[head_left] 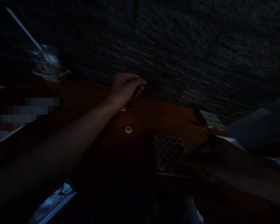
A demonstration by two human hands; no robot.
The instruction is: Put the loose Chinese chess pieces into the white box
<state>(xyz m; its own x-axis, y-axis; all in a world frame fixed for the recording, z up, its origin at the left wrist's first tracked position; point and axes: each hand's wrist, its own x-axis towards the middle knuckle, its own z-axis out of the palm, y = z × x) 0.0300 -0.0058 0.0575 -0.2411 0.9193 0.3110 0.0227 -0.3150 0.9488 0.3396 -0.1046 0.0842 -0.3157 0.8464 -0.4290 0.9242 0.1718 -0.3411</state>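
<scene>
My left hand point(129, 85) reaches across the wooden table close to the stone wall. Its fingers are curled together, and whatever they hold, if anything, is hidden. One round xiangqi piece point(128, 129) with a dark character lies flat on the table. Another pale disc point(123, 109) shows partly beside my left wrist. Several such pieces sit in rows in a shallow square box point(155, 155). My right hand point(212, 155) is in deep shadow at the box's right side, its fingers over or against that edge. Their grip is too dark to make out.
A clear plastic cup point(49, 60) with a straw stands at the back left. A small flat box point(212, 119) lies by the wall on the right. Nearer the front left is a bright printed item point(57, 200). The stone wall point(165, 56) bounds the table point(140, 115) behind.
</scene>
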